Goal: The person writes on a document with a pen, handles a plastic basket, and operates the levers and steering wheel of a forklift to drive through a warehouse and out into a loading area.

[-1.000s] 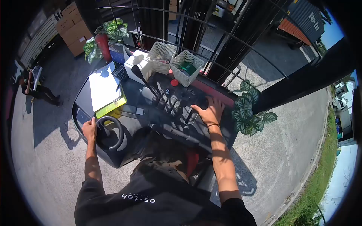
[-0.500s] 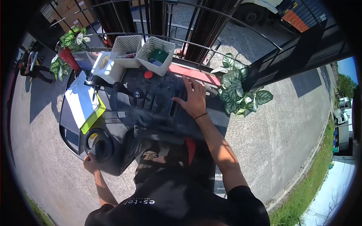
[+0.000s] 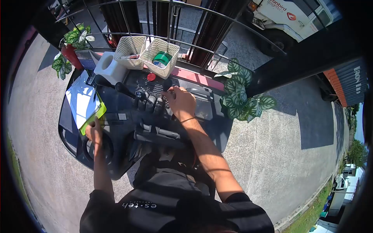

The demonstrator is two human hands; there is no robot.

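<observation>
An outdoor freight yard: forklift cab controls, concrete ground, delivery truck, shipping container

left hand on steering wheel | right hand on levers | baskets behind

Left hand: arm nearly straight, reaching forward and down, fingers curled closed in a grasp, knuckles up. Right hand: arm extended forward, elbow slightly bent, band at wrist, palm down, fingers bent, tips pressed down ahead of the palm.
</observation>
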